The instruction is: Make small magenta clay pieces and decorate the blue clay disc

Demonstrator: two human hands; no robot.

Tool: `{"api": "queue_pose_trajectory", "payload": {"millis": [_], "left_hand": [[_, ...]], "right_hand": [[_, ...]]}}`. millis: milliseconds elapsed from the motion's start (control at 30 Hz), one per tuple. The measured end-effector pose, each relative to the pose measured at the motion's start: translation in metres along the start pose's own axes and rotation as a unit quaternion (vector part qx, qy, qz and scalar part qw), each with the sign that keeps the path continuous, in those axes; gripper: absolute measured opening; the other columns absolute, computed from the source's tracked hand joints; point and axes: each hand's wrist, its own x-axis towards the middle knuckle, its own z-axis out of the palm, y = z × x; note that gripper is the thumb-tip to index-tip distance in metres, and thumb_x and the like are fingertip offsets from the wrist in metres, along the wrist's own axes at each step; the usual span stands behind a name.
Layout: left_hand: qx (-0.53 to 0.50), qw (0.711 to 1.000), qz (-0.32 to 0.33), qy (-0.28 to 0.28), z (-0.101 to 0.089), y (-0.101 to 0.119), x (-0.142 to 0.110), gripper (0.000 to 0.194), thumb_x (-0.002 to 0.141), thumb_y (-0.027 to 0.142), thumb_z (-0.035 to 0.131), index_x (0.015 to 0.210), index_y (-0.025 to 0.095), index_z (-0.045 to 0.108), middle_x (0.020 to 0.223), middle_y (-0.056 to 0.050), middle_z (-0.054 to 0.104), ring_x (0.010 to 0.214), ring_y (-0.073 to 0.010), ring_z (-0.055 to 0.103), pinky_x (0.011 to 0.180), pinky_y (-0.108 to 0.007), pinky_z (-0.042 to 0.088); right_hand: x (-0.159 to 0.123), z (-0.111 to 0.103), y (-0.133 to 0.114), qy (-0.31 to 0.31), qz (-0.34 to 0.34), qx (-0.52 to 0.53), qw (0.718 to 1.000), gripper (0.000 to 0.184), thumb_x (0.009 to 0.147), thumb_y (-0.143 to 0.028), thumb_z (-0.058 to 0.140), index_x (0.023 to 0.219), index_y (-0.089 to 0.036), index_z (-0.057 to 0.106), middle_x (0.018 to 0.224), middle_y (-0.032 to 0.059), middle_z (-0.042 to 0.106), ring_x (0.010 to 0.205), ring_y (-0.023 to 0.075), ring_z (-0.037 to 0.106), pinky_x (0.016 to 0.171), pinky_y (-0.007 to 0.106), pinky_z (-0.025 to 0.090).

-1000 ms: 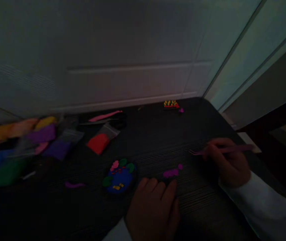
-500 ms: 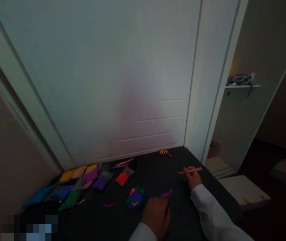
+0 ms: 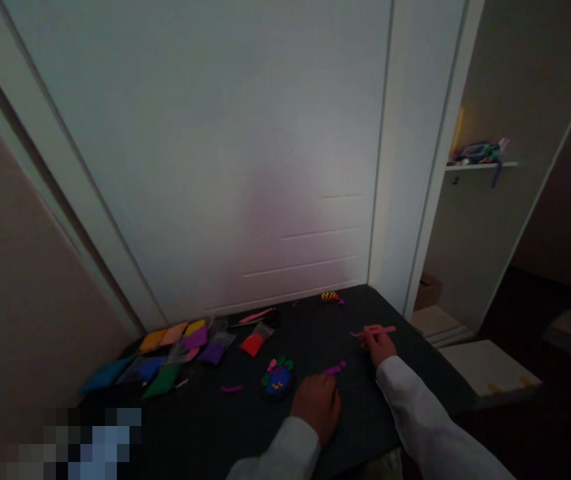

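Pink modelling tool [image 3: 383, 329] pinched in the right hand [image 3: 378, 348], up and to the right of a blue clay disc [image 3: 277, 379] dotted with green, pink and yellow clay.

Right of the disc, a magenta clay strip [image 3: 334, 369] lies on the dark table [image 3: 190, 427], just beside the left hand [image 3: 317, 407], whose fingers [image 3: 324, 385] sit pressed together and hold nothing. The right hand's fingers [image 3: 368, 339] pinch the tool's handle. Left of the disc lies a magenta clay roll [image 3: 231, 389]; behind and left of it sit a red clay packet [image 3: 253, 345], a purple clay packet [image 3: 211, 353] and a green clay packet [image 3: 163, 381].
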Motion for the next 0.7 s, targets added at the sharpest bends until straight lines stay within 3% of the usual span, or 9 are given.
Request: {"api": "queue_pose_trajectory", "payload": {"millis": [267,467,633,700], "left_hand": [[-0.024,1.0,0.005,-0.018,-0.003,-0.001,0.004,0.024,0.074,0.018,0.028,0.084,0.018,0.05,0.078,-0.004,0.053,0.075,-0.0142,0.049,0.068,-0.028,0.037],[-0.025,1.0,-0.009,-0.009,0.002,-0.003,0.004,0.024,0.074,0.017,0.028,0.083,0.018,0.05,0.077,-0.004,0.053,0.073,-0.0142,0.049,0.067,-0.028,0.037],[-0.024,0.999,-0.009,-0.021,0.0,-0.003,0.003,0.022,0.073,0.016,0.029,0.082,0.019,0.05,0.077,-0.003,0.053,0.074,-0.0139,0.049,0.067,-0.027,0.037],[-0.025,0.999,-0.007,-0.031,0.0,-0.005,0.004,0.021,0.072,0.017,0.03,0.081,0.019,0.05,0.077,-0.003,0.054,0.072,-0.014,0.049,0.065,-0.027,0.038]], "right_hand": [[0.001,0.001,0.009,-0.008,0.017,-0.023,1.0,0.038,0.064,-0.053,0.033,0.062,-0.017,0.045,0.043,-0.0028,0.047,0.037,0.0099,0.042,0.04,0.023,0.031],[-0.004,-0.001,-0.001,-0.007,0.029,-0.027,0.999,0.035,0.064,-0.052,0.034,0.065,-0.019,0.045,0.045,-0.0035,0.048,0.038,0.0103,0.042,0.041,0.023,0.032],[-0.01,-0.004,-0.01,-0.052,0.031,0.002,0.998,0.033,0.064,-0.05,0.035,0.071,-0.019,0.044,0.047,-0.0039,0.049,0.038,0.0106,0.042,0.04,0.023,0.032],[-0.011,-0.001,-0.007,-0.029,0.037,-0.01,0.999,0.032,0.064,-0.05,0.035,0.07,-0.02,0.044,0.043,-0.0049,0.045,0.036,0.0107,0.04,0.038,0.023,0.031]]}}
